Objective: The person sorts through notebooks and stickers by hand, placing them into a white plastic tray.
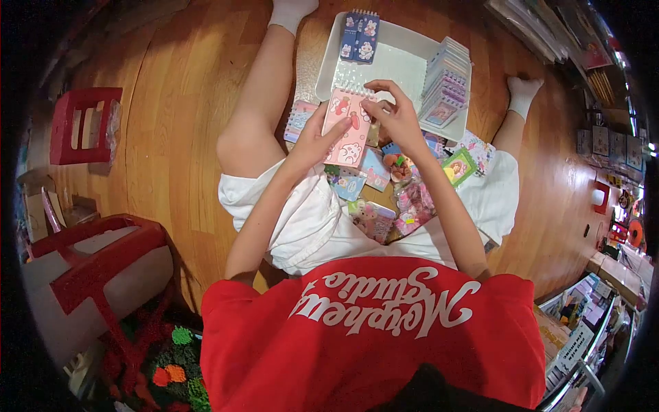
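Pink notepad (349, 130) sits just beyond the lap, near the white tray (398, 65). The left hand (316, 141) clamps its side, thumb over the cover, seemingly to steady it; the right hand (401, 123) pinches near the spiral-bound corner. Notepads stacked in a row (446, 86) seem to brace one another along the tray's right side.

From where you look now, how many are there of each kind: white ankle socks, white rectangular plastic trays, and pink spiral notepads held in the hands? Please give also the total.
White ankle socks: 2
White rectangular plastic tray: 1
Held pink spiral notepad: 1
Total: 4
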Motion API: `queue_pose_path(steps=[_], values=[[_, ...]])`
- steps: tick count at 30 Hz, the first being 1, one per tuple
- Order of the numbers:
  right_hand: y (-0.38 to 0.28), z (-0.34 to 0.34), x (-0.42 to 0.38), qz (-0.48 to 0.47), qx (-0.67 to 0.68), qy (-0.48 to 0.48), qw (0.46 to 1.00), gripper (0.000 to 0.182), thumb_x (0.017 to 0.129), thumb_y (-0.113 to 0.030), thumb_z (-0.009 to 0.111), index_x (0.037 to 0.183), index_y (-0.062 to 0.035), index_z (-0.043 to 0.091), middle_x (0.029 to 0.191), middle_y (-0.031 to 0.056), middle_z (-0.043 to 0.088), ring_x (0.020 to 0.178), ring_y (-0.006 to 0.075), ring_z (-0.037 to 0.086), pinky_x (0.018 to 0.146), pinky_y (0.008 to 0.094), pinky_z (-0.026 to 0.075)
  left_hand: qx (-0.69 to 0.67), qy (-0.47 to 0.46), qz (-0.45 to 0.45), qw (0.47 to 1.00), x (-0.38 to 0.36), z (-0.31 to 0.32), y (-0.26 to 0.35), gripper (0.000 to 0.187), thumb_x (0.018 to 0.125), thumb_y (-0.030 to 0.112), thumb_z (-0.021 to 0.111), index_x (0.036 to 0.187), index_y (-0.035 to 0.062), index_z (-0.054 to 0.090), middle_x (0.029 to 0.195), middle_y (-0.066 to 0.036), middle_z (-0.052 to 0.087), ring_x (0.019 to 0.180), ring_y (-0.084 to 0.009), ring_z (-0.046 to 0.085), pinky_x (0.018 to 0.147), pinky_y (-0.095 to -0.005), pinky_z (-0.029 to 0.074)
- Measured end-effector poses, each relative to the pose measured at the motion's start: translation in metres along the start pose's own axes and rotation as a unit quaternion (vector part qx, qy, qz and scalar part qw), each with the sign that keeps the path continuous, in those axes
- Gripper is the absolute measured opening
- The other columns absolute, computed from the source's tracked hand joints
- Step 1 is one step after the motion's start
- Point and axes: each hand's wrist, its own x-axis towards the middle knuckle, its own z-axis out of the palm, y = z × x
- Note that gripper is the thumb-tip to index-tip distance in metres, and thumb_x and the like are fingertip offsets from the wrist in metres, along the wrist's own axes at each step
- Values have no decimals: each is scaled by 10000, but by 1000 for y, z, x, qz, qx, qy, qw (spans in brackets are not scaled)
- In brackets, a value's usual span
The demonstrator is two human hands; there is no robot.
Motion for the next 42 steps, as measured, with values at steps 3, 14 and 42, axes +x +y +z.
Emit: queue_pose_path(steps=[3,14,42], values=[[-14,-19,11,42,-75,-107,991,375,872,-181,694,1195,-11,608,1171,95,533,812,112,580,685,244,489,21,-10,10,1000,2,0,-1,432,945,189,616,1301,4,456,1114,-61,614,979,-95,593,817,-239,495],[-41,-95,162,-102,-322,-218,916,462,842,-288,727,1179,14,636,818,64,669,604,106,589,551,264,483,66,173,-59,981,109,-4,9,378,952,239,536,1209,-35,494,1069,-135,603,1002,-187,602,852,-281,481],[1,-79,258,-259,-452,-133,843,760,678,-270,775,1285,15,418,1219,221,477,1116,409,519,943,426,456,-408,135,13,903,220,-6,-51,194,907,-72,479,1099,-80,504,950,-116,586,889,-198,605,780,-272,524]])
